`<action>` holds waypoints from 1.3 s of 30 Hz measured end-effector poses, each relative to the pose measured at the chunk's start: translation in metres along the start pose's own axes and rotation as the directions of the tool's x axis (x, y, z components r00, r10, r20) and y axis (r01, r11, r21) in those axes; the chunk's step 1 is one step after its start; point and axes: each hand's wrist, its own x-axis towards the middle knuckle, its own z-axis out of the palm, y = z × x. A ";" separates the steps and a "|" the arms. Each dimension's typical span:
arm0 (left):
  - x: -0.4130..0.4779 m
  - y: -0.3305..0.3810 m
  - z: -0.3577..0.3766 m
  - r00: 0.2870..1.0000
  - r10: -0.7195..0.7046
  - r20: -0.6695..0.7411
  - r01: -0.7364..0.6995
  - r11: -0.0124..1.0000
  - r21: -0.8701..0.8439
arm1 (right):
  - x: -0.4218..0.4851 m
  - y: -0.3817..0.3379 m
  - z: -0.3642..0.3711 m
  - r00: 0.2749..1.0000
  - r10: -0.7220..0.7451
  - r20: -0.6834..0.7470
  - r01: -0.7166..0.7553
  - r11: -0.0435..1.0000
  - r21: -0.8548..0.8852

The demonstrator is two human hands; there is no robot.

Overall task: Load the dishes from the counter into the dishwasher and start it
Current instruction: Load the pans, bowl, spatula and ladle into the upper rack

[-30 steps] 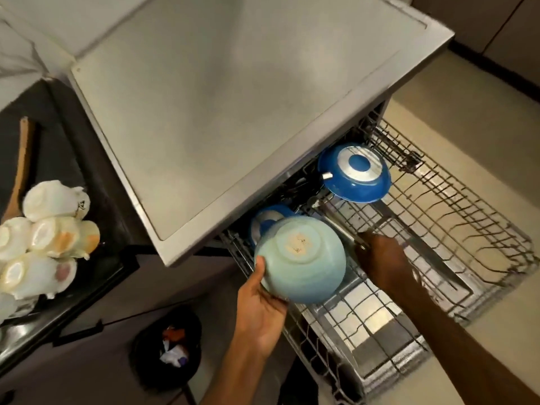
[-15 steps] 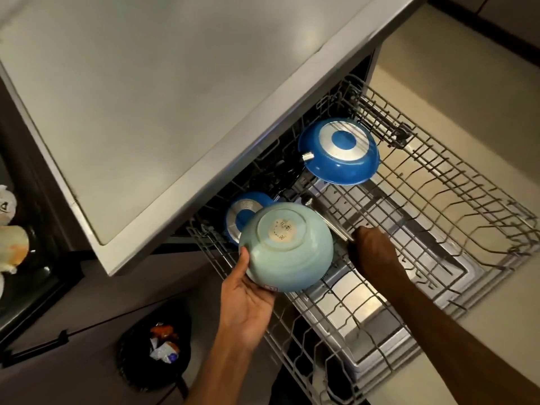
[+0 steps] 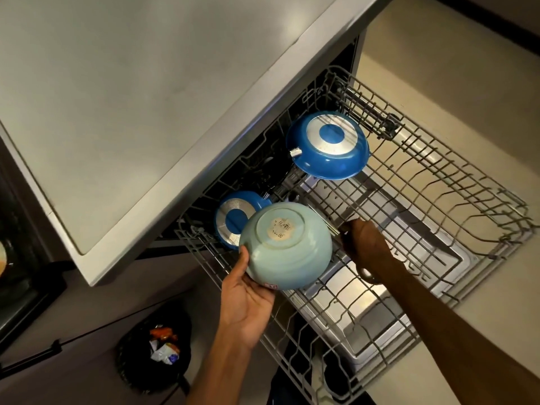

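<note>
My left hand (image 3: 248, 302) grips a pale blue bowl (image 3: 286, 244) by its rim. The bowl is bottom up, with a sticker on its base, and hangs over the near left part of the pulled-out dishwasher rack (image 3: 438, 176). My right hand (image 3: 365, 247) is down in the rack just right of the bowl, closed on a long thin metal utensil (image 3: 334, 229). A large blue pan (image 3: 327, 147) lies upside down at the rack's back. A smaller blue pan (image 3: 233, 220) stands behind the bowl, partly hidden by it.
The dishwasher's flat grey top (image 3: 146, 97) overhangs the rack's back. The open door (image 3: 365, 302) lies under the rack. A black bin (image 3: 155, 346) with rubbish stands on the floor at lower left. A dark counter edge (image 3: 17, 258) shows at far left.
The view has swung right and closer, so the white cups on the counter have left the frame. Both hands, the bowl and the utensil stay at about the same place in the rack.
</note>
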 end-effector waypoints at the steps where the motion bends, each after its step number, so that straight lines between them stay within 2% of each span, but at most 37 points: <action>1: 0.001 0.000 0.000 1.000 0.000 0.000 0.000 1.000 0.000 | 0.001 0.006 -0.001 1.000 0.021 -0.003 -0.021 0.999 0.042; 5: 0.004 0.000 -0.002 1.000 -0.007 0.011 0.007 1.000 0.010 | -0.010 0.023 -0.004 0.993 0.098 0.064 -0.106 0.983 0.147; 7: 0.007 -0.003 -0.002 1.000 -0.017 0.012 0.017 1.000 0.017 | -0.014 0.024 0.000 0.995 0.097 0.004 -0.096 0.980 0.176; 10: 0.011 -0.007 0.000 0.999 -0.038 0.016 0.037 0.999 0.031 | -0.024 0.014 0.006 0.988 0.103 -0.115 -0.092 0.991 0.101; 14: 0.016 -0.010 0.008 0.998 -0.049 0.043 0.046 0.998 0.052 | -0.035 0.011 0.013 0.977 0.042 -0.207 -0.040 0.999 0.015; 19: 0.027 -0.011 0.015 0.994 -0.068 0.081 0.060 0.994 0.091 | -0.038 0.012 0.005 0.977 0.029 -0.211 -0.028 1.000 0.007; 23: 0.033 -0.014 0.025 0.991 -0.084 0.105 0.074 0.992 0.100 | -0.047 0.008 -0.015 0.983 0.028 -0.181 -0.012 0.996 0.090; 25: 0.036 -0.016 0.030 0.989 -0.083 0.121 0.069 0.992 0.110 | -0.060 -0.003 -0.036 0.972 0.029 -0.232 0.019 0.979 0.201; 26: 0.037 -0.017 0.033 0.988 -0.081 0.130 0.066 0.991 0.120 | -0.068 -0.011 -0.049 0.970 0.083 -0.227 0.009 0.926 0.377; 27: 0.038 -0.019 0.038 0.986 -0.079 0.147 0.059 0.989 0.134 | -0.078 -0.020 -0.063 0.977 0.157 -0.145 -0.037 0.793 0.608; 28: 0.039 -0.021 0.042 0.983 -0.078 0.164 0.052 0.986 0.157 | -0.087 -0.029 -0.077 0.981 0.196 0.001 -0.120 0.597 0.793; 29: 0.039 -0.024 0.048 0.980 -0.079 0.184 0.044 0.981 0.187 | -0.095 -0.035 -0.088 0.975 0.184 0.125 -0.194 0.427 0.883; 30: 0.041 -0.027 0.054 0.975 -0.080 0.206 0.034 0.976 0.217 | -0.100 -0.038 -0.097 0.971 0.149 0.188 -0.230 0.353 0.907; 31: 0.043 -0.029 0.059 0.970 -0.078 0.229 0.019 0.968 0.251 | -0.102 -0.037 -0.102 0.969 0.130 0.208 -0.240 0.326 0.914; 33: 0.050 -0.033 0.072 0.959 -0.085 0.269 -0.024 0.926 0.377 | -0.100 -0.030 -0.111 0.969 0.145 0.202 -0.231 0.218 0.948; 35: 0.059 -0.038 0.087 0.947 -0.120 0.299 -0.073 0.823 0.563 | -0.093 -0.020 -0.118 0.974 0.146 0.175 -0.177 -0.001 0.984; 37: 0.067 -0.045 0.103 0.935 -0.162 0.316 -0.128 0.675 0.726 | -0.084 -0.011 -0.124 0.986 0.112 0.124 -0.095 -0.233 0.968; 39: 0.075 -0.053 0.117 0.923 -0.187 0.335 -0.176 0.568 0.804 | -0.076 -0.001 -0.130 0.991 0.104 0.089 -0.048 -0.349 0.936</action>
